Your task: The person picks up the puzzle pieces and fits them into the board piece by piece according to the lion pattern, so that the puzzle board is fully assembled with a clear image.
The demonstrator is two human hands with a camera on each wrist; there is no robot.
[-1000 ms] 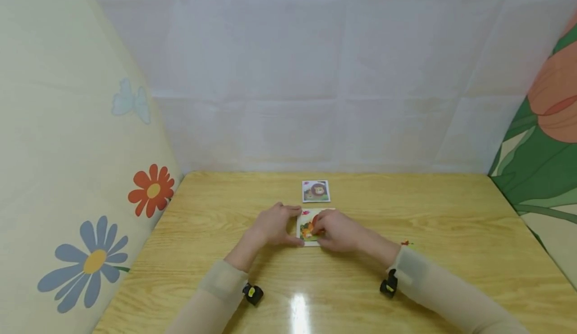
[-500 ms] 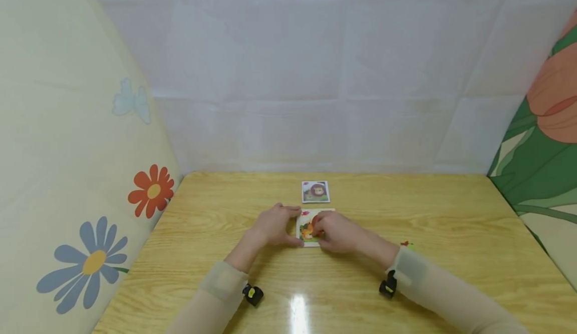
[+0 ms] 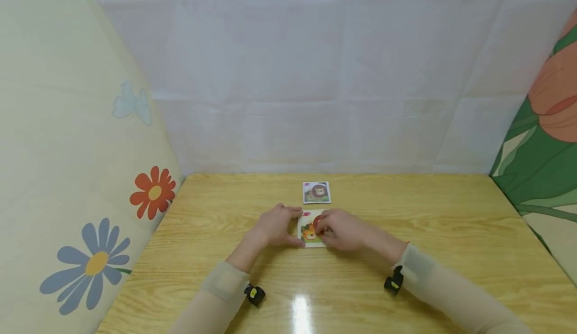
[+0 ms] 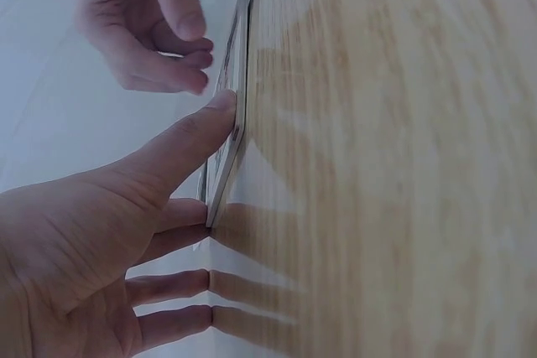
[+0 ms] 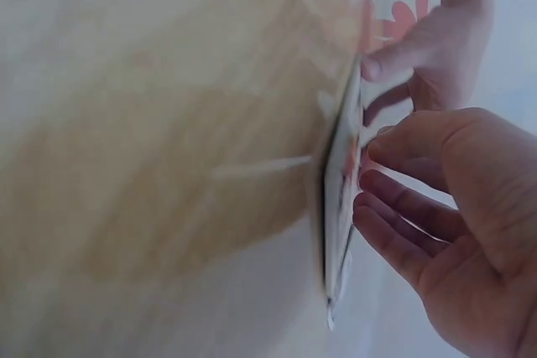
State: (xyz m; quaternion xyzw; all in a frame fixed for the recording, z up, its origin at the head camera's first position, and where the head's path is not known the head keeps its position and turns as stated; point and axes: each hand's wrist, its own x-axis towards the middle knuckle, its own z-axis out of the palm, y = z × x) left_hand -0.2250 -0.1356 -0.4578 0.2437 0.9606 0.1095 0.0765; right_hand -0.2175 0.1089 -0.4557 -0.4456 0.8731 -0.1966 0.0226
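Note:
A thin square picture board (image 3: 312, 241), with an orange animal, a dark red round patch and a pink shape on a pale ground, lies flat on the table. My left hand (image 3: 274, 226) spans its left side. The thumb (image 4: 197, 136) touches the near corner and the forefinger lies at the far corner; other fingertips rest on the table. My right hand (image 3: 344, 230) is over the board's right part with bent fingers, its fingertips at the red patch. In the left wrist view its thumb and fingers stand apart, with nothing visible between them. In the right wrist view the fingertips (image 5: 365, 207) are close against the board's face.
A smaller lion card (image 3: 317, 192) lies behind the board on the wood-grain table (image 3: 216, 194). A small red thing (image 3: 407, 243) shows just past my right forearm, mostly hidden by it. White cloth (image 3: 252, 73) hangs behind, flower-printed cloth (image 3: 90, 138) at the sides.
My right hand has shifted slightly right, baring more of the red patch, and its forearm now covers most of the small red thing. My left hand keeps its place at the board.

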